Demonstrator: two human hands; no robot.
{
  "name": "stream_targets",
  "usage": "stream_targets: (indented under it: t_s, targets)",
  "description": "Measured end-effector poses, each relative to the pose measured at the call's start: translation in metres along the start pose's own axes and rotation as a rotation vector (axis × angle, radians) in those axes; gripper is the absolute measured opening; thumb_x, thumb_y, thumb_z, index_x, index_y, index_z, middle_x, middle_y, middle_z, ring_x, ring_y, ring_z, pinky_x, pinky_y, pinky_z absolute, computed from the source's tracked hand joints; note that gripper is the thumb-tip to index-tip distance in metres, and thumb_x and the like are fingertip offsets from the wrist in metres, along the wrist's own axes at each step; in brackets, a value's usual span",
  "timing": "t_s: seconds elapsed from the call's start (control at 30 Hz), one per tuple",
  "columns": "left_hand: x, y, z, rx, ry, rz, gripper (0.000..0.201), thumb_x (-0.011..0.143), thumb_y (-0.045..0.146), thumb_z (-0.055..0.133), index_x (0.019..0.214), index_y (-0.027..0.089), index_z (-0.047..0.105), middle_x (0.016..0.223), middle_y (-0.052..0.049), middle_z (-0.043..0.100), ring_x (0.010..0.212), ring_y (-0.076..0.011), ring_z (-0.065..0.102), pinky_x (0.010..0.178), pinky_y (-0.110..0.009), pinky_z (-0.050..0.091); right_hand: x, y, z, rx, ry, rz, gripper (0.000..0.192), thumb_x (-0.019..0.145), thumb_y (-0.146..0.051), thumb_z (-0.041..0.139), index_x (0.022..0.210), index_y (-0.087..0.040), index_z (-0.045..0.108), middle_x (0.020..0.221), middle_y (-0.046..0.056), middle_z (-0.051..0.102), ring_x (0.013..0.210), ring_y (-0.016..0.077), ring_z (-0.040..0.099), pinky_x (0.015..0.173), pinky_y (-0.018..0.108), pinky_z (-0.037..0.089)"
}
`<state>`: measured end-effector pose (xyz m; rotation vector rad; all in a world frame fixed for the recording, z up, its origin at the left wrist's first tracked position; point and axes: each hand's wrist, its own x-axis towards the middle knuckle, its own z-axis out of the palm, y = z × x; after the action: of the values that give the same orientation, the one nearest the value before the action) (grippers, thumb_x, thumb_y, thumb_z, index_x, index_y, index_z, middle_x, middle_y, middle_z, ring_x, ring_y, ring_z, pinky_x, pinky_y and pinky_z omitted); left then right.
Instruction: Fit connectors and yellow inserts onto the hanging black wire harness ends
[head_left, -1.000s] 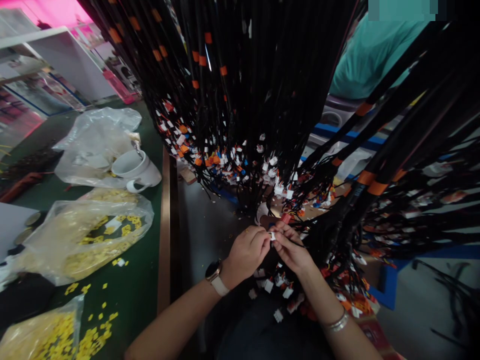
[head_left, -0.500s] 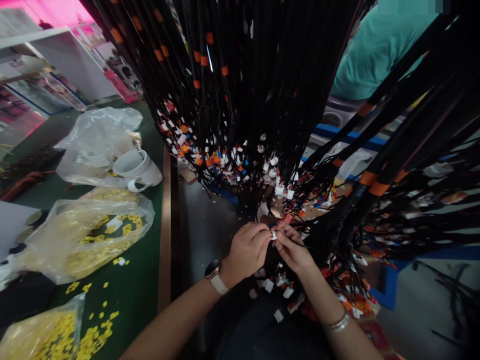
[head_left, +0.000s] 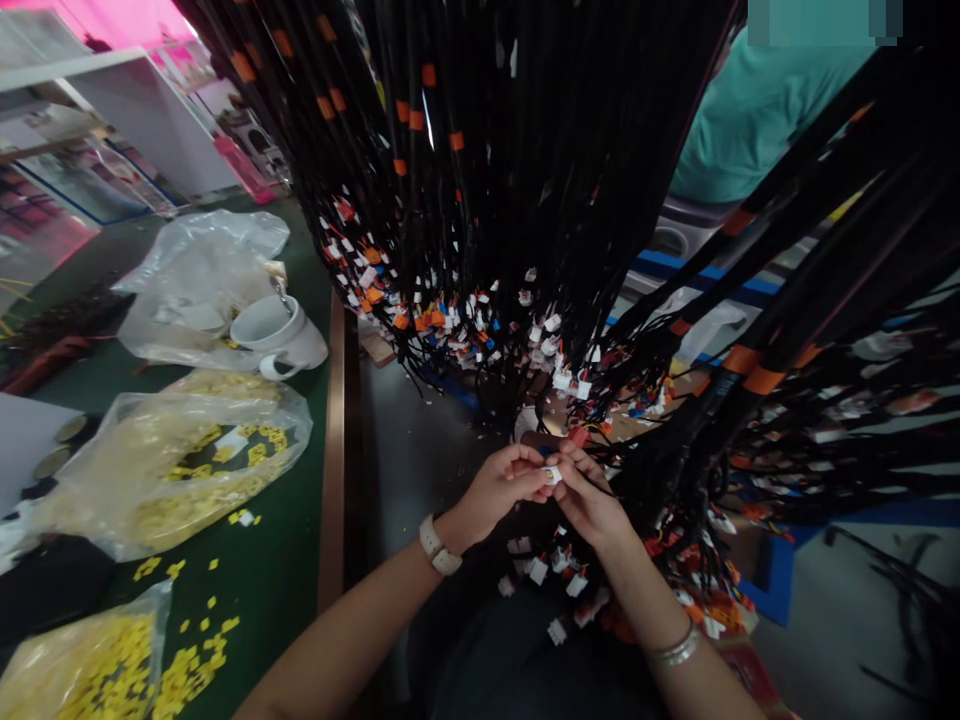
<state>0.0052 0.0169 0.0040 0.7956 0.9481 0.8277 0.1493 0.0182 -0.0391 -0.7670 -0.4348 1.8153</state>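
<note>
Both my hands meet low in the middle, pinching one small white connector [head_left: 553,474] at the end of a black wire. My left hand [head_left: 501,488], with a watch on its wrist, grips the connector from the left. From the right, my right hand [head_left: 592,500], a bracelet on its wrist, holds the same connector and its wire. A big hanging bundle of black wire harnesses [head_left: 495,190] with white, orange and blue connector ends fills the view above and to the right of my hands. More loose white connectors [head_left: 551,575] lie just below my hands.
A green table [head_left: 277,560] on the left carries clear bags of small yellow parts [head_left: 180,470], scattered yellow pieces, a white mug [head_left: 281,335] and a crumpled clear bag [head_left: 199,270]. A person in a teal shirt [head_left: 742,110] stands behind the harnesses at upper right.
My left wrist has rolled, turning the watch face away, and its fingers have shifted on the connector. Both hands stay at the same spot.
</note>
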Motion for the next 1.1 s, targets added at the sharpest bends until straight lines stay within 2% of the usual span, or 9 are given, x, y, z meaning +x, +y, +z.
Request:
stream_targets:
  t_s: [0.13,0.33,0.57,0.7,0.87,1.1]
  targets:
    - [-0.002,0.001,0.001,-0.152,-0.039,-0.048,0.036,0.065,0.028,0.076,0.091,0.014,0.054,0.088,-0.004,0.063,0.08,-0.0139,0.062,0.079,-0.033,0.05,0.0,-0.001,0.002,0.01,0.012,0.007,0.03,0.059,-0.025,0.081,0.084,-0.025,0.065,0.071,-0.004,0.068,0.057,0.0101,0.06,0.052,0.02,0.05]
    - [-0.003,0.001,0.002,-0.267,-0.085,-0.047,0.038,0.065,0.022,0.076,0.095,0.015,0.055,0.09,-0.005,0.065,0.082,-0.0146,0.063,0.087,-0.039,0.049,0.0,-0.001,0.001,0.011,0.016,0.018,0.032,0.058,-0.026,0.082,0.086,-0.025,0.065,0.071,-0.004,0.068,0.059,0.0095,0.06,0.054,0.019,0.049]
    - [-0.004,-0.001,0.003,-0.197,-0.131,-0.009,0.044,0.069,0.021,0.073,0.11,0.016,0.058,0.097,-0.007,0.066,0.086,-0.0151,0.064,0.09,-0.038,0.048,-0.003,-0.002,0.0,0.016,-0.007,0.036,0.03,0.058,-0.026,0.082,0.084,-0.025,0.066,0.07,-0.004,0.067,0.058,0.0098,0.059,0.053,0.019,0.048]
    - [-0.003,-0.001,0.004,-0.109,-0.097,0.027,0.046,0.066,0.021,0.075,0.11,0.015,0.063,0.1,-0.008,0.066,0.087,-0.0161,0.063,0.087,-0.036,0.049,-0.004,-0.001,-0.001,0.017,-0.022,0.046,0.03,0.058,-0.026,0.082,0.084,-0.025,0.066,0.067,-0.004,0.066,0.056,0.0083,0.058,0.053,0.017,0.048]
    - [-0.005,0.0,0.009,-0.08,-0.009,0.052,0.044,0.062,0.02,0.077,0.105,0.014,0.067,0.09,-0.005,0.069,0.074,-0.0129,0.063,0.08,-0.033,0.051,-0.004,-0.001,-0.003,0.009,-0.048,0.058,0.03,0.059,-0.025,0.082,0.085,-0.024,0.066,0.068,-0.004,0.067,0.053,0.0087,0.058,0.052,0.019,0.048]
    - [-0.007,0.0,0.013,-0.096,0.032,0.066,0.042,0.058,0.018,0.078,0.098,0.013,0.069,0.082,-0.004,0.07,0.069,-0.011,0.062,0.076,-0.031,0.052,-0.004,0.001,-0.004,0.007,-0.078,0.053,0.029,0.061,-0.025,0.081,0.086,-0.023,0.065,0.069,-0.003,0.067,0.054,0.0096,0.06,0.051,0.019,0.05]
